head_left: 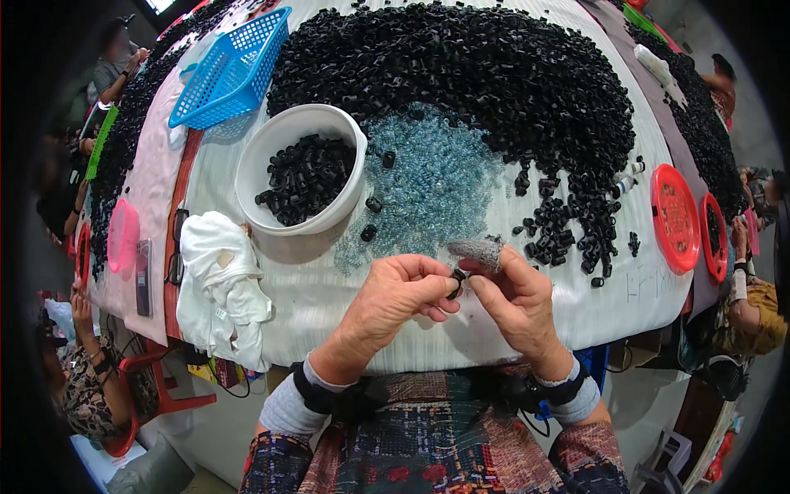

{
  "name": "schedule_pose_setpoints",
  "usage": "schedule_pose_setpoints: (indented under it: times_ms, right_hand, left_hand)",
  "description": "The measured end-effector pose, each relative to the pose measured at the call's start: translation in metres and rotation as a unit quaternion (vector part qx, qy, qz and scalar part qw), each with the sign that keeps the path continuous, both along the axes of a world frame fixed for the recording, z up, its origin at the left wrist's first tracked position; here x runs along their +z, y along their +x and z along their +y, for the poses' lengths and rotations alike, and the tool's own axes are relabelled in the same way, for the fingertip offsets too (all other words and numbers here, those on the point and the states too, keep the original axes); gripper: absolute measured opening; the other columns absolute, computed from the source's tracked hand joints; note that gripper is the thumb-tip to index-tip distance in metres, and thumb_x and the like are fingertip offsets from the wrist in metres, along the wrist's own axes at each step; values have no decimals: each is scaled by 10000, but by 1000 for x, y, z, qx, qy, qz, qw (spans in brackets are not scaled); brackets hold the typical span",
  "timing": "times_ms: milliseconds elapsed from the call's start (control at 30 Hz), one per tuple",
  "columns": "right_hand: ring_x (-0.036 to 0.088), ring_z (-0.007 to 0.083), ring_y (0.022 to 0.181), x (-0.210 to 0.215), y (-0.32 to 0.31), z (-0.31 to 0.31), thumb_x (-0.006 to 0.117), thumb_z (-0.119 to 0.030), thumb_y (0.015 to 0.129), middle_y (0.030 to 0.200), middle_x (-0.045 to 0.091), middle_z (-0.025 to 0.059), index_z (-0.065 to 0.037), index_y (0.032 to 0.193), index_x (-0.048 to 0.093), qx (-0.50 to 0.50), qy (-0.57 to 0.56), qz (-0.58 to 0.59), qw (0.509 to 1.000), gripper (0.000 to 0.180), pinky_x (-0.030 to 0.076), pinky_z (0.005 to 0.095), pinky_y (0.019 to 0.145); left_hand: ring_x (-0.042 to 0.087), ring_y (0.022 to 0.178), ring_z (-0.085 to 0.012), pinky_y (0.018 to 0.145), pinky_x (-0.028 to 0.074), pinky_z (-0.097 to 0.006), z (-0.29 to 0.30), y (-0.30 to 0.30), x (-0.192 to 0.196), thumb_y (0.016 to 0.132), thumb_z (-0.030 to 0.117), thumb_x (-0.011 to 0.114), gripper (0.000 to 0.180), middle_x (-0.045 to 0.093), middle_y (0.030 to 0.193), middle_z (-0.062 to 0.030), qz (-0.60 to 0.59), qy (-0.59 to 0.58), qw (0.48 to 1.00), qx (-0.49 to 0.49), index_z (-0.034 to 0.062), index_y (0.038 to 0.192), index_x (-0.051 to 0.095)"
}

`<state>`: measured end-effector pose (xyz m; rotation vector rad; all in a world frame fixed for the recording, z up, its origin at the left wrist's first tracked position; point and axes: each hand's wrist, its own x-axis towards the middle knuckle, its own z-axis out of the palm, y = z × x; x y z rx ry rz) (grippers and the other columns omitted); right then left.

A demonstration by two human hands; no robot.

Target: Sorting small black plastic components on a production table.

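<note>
Near the front edge of the table, my left hand (387, 298) and my right hand (520, 303) meet with fingertips pinched on one small black plastic part (457, 282). The fingers partly cover it, so its full shape does not show. A grey knitted finger cover (479, 250) sits on my right index finger. Just beyond my hands spreads a heap of small clear bluish rings (428, 185). Behind it lies a large pile of black plastic parts (461, 58). To the left, a white bowl (349, 191) holds many similar black parts (309, 181).
A blue plastic basket (226, 82) stands at the back left. White cloth (220, 280) lies at the left front edge, with a phone (143, 278) farther left. Red trays (675, 218) rest at the right. Other people sit at tables on both sides, near a red chair (156, 395).
</note>
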<state>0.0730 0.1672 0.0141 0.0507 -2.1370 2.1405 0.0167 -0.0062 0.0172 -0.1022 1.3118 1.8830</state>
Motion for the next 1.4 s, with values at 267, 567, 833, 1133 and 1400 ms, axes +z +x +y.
schedule_pose_setpoints:
  times_ms: [267,567,833,1133,1400]
  right_hand:
    - [593,76,879,2,1,-2,584,49,849,951,589,41,29,1073,585,-8,-24,-73,997,224,493,195,706]
    - [598,96,806,-9,1,-9,606,49,818,888,602,42,7,1055,595,-52,34,-7,998,241,494,235,644]
    - [596,168,679,-11,-8,-5,632,67,762,779,603,77,-5,969,632,-46,150,99,983,219,472,289,581]
    - [609,193,676,4,-12,-7,614,81,749,787,599,98,0,944,617,-16,207,96,973,211,487,290,581]
    - [600,183,651,-6,-9,-8,613,76,747,767,582,94,-6,937,616,-43,214,72,973,208,482,276,567]
  left_hand:
    - [675,764,-122,582,514,-188,1,4,0,840,131,691,208,672,835,-69,13,8,1000,-15,-16,977,639]
    - [667,765,-119,596,520,-201,1,8,-4,830,144,714,268,678,877,-73,37,2,999,11,-13,1032,633]
    - [619,678,-78,591,504,-196,-3,7,-5,781,66,748,205,672,800,-58,143,-47,988,34,-35,936,662]
    - [639,724,-108,615,530,-228,-5,7,-2,777,22,731,178,672,813,-81,120,-52,991,29,-29,929,654]
    - [660,770,-138,644,549,-235,-4,10,-7,806,43,706,193,679,856,-101,107,-50,992,43,-44,968,646]
